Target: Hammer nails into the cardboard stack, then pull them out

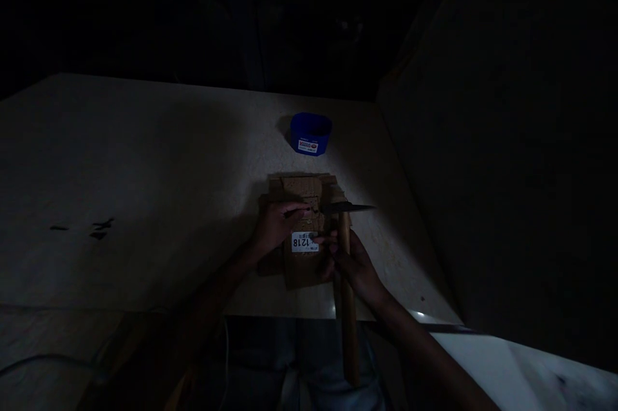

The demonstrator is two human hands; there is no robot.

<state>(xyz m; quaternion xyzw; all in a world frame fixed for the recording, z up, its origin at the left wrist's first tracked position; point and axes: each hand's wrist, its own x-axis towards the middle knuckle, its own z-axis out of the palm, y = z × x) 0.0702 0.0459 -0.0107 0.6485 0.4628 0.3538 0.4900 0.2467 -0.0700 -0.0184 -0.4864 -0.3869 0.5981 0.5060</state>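
Note:
A small stack of brown wooden or cardboard pieces [302, 195] lies on the pale tabletop [145, 160], with a white label reading 1218 [304, 241] on it. My left hand [277, 224] rests on the stack, its fingers pinched together near the middle; what they pinch is too small to make out. My right hand [352, 263] is wrapped round the wooden handle of a hammer [346, 282], whose dark metal head [345, 208] lies across the stack's right side, pointing right.
A blue tub [311, 133] with a red and white label stands just beyond the stack. A few dark scraps [99, 229] lie at the left of the table. A dark wall rises on the right. The scene is very dim.

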